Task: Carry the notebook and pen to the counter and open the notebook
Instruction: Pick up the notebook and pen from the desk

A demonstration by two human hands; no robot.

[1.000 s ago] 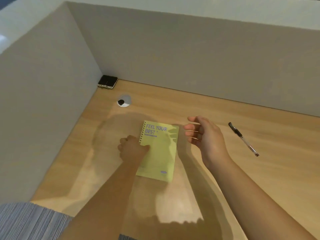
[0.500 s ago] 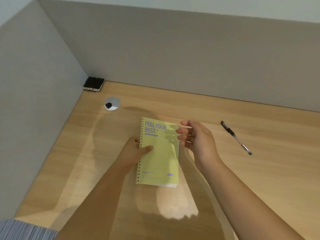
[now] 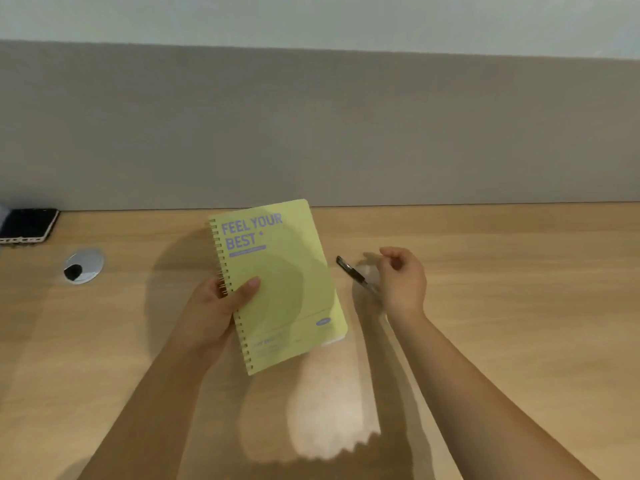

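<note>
Two bare forearms; no sleeves

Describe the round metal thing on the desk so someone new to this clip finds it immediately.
Start at the light wooden desk and follow its back edge left towards the flat black device. Just in front sits the round silver cable grommet, flush with the wood. Its dark off-centre hole marks it out.

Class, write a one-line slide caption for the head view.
Left hand grips closed yellow spiral notebook; right hand reaches black pen.
</note>
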